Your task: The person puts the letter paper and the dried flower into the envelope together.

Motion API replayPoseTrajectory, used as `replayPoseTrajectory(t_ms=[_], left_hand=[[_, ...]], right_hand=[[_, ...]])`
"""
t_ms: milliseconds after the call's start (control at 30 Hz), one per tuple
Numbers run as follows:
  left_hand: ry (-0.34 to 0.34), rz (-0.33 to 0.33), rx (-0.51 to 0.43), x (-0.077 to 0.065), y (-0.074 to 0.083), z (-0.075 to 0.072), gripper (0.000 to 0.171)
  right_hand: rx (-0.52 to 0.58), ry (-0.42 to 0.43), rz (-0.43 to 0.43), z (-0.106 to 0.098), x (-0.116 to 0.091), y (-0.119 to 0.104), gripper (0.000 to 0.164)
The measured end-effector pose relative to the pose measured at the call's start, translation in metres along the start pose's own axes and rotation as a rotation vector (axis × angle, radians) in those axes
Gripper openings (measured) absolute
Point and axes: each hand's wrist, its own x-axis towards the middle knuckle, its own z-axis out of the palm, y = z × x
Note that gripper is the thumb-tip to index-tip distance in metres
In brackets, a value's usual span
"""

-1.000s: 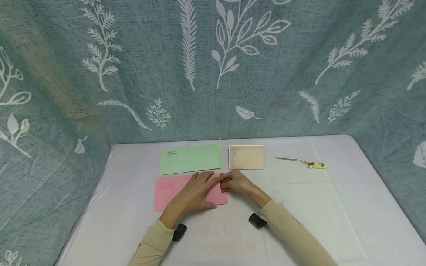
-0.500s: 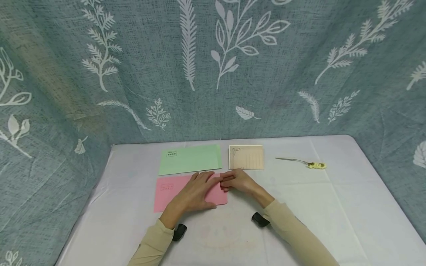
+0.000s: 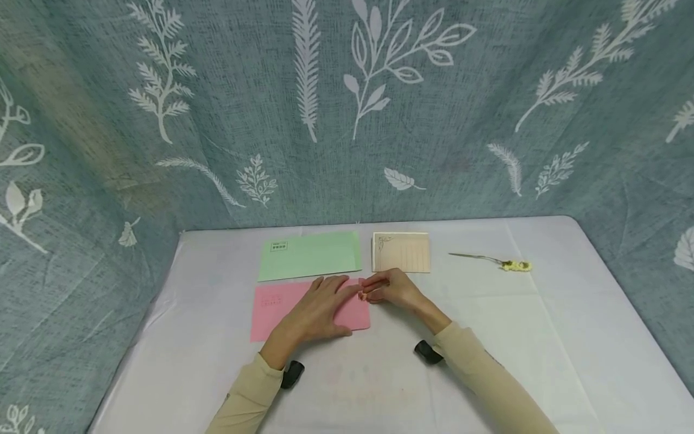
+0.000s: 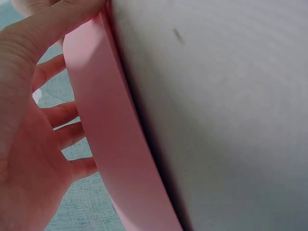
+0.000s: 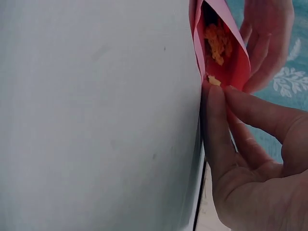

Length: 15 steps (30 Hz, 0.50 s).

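Note:
A pink envelope (image 3: 279, 301) lies on the white tabletop, its right end bowed into a mouth. Across it arches my left hand (image 3: 320, 310), gripping its long edges between thumb and fingers; the left wrist view shows the fingertips (image 4: 83, 167) along one edge. My right hand (image 3: 398, 291) is at the mouth with thumb and finger pinched together. Inside the mouth, the right wrist view shows a crinkled orange dried flower (image 5: 219, 42). A small pale yellow bit (image 5: 214, 81) of it shows at the right fingertips, which partly hide what they pinch.
Behind the pink envelope lies a green envelope (image 3: 309, 258), with a beige note pad (image 3: 401, 253) to its right. Farther right is a yellow flower (image 3: 517, 266) on a thin stem. A grey-green leaf-patterned curtain (image 3: 325, 181) hangs along the table's back edge.
My right fingers have drawn back slightly to the right, out of the envelope's mouth, and orange now shows at their tips. My left hand keeps its place.

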Motion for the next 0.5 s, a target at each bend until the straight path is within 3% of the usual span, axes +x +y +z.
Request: replayPoseTrajectory(t_ms=[500], left_hand=[[0.008,0.018,0.012,0.0,0.0,0.0,0.087]], right_hand=[[0.0,-0.062,0.038,0.012,0.003,0.001,0.031]])
